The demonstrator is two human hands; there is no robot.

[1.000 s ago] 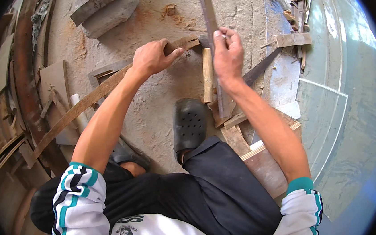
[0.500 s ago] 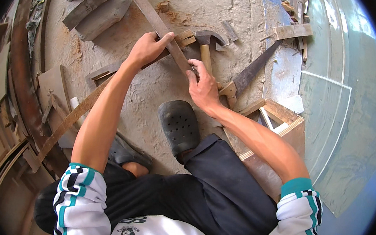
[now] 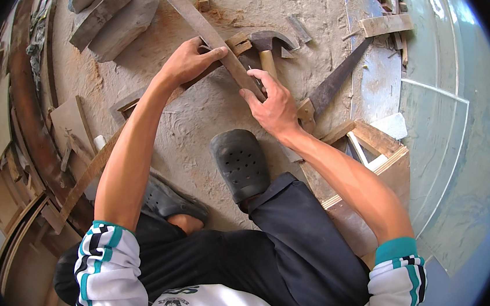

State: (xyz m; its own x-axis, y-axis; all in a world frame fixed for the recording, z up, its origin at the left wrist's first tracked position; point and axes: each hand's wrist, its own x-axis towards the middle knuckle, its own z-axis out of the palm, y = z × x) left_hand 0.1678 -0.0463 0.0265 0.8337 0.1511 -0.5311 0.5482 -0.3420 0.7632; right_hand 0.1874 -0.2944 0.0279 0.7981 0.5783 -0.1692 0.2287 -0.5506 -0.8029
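A narrow wooden strip (image 3: 195,20) slants across the middle, its far end up and to the left. My left hand (image 3: 190,62) is closed around its middle, thumb on top and fingers underneath. At the strip's near end my right hand (image 3: 275,104) pinches it between thumb and fingers; a tiny thin piece shows by the index fingertip, too small to name. Under the strip lies a crossing wooden piece (image 3: 238,43), partly hidden by my left hand and forearm. Just beyond my right hand rests a claw hammer (image 3: 268,62) with a wooden handle.
A handsaw (image 3: 339,79) lies right of the hammer. Further right are a wooden box (image 3: 377,138) and glass sheets (image 3: 432,146). Stone blocks (image 3: 125,20) sit at the far left; boards (image 3: 25,104) line the left side. My dark clog (image 3: 240,161) is below the hands.
The view has shifted slightly. Both hands keep their hold on the strip; the right thumb and index finger look a little more spread around its end.
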